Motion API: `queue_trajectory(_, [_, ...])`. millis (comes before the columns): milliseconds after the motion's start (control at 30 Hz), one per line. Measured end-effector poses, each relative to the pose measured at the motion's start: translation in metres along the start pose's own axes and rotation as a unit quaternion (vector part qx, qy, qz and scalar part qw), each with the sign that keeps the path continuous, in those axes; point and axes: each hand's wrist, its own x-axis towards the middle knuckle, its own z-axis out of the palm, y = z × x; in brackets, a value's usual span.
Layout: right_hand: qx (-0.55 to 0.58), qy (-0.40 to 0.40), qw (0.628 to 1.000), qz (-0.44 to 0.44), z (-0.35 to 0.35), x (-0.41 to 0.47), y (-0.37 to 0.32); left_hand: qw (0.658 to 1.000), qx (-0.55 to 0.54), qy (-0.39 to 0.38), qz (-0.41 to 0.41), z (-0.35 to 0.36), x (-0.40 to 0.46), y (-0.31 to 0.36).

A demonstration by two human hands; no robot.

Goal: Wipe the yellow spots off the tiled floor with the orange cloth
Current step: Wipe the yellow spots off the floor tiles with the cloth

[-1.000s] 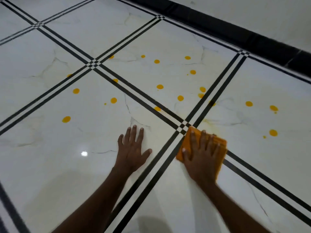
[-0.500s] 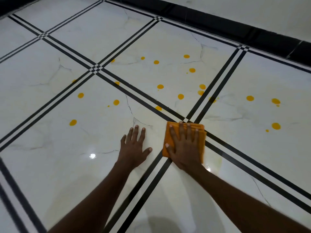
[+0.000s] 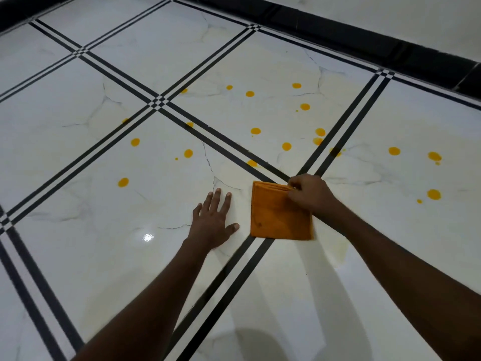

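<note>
Fingers of right hand (image 3: 311, 194) pinch folded orange cloth (image 3: 278, 217) at far edge; left hand (image 3: 213, 220) flat, released, on tiled floor (image 3: 78, 217) w/ yellow spots (image 3: 123, 182).

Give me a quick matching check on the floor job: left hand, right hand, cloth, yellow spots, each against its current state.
Things:
1. left hand
2. right hand
3. orange cloth
4. yellow spots

States:
A. scattered over the tiles beyond both hands
B. folded square lying on the floor
C. flat on the tile, fingers spread
D. pinching the cloth's far corner

Pairs: 1-C, 2-D, 3-B, 4-A
</note>
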Motion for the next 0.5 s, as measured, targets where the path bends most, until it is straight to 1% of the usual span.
queue_trajectory(67, [0.056, 0.009, 0.998, 0.005, -0.024, -0.005, -0.002, 1.000, -0.003, -0.003, -0.003, 0.000, 0.000, 0.000])
queue_trajectory(133, [0.075, 0.029, 0.997, -0.015, -0.046, -0.012, -0.003, 1.000, -0.008, -0.003, -0.003, 0.002, 0.000, 0.000])
queue_trajectory(300, [0.019, 0.133, 0.984, -0.115, -0.090, -0.025, -0.020, 1.000, -0.010, 0.001, -0.008, 0.006, -0.002, 0.002])
queue_trajectory(367, [-0.035, 0.143, 0.979, -0.139, -0.081, -0.023, -0.030, 1.000, -0.012, 0.002, -0.011, 0.007, -0.002, 0.003])
queue_trajectory(400, [-0.073, 0.126, 0.980, -0.135, -0.066, -0.022, -0.032, 1.000, -0.012, 0.003, -0.011, 0.007, -0.002, 0.002])
queue_trajectory(433, [-0.116, 0.087, 0.981, -0.127, -0.044, -0.024, -0.034, 1.000, -0.014, 0.004, -0.011, 0.008, -0.001, 0.003])
queue_trajectory(500, [-0.176, -0.036, 0.977, -0.116, 0.006, -0.038, -0.037, 1.000, -0.011, 0.002, -0.012, 0.007, -0.001, 0.002])
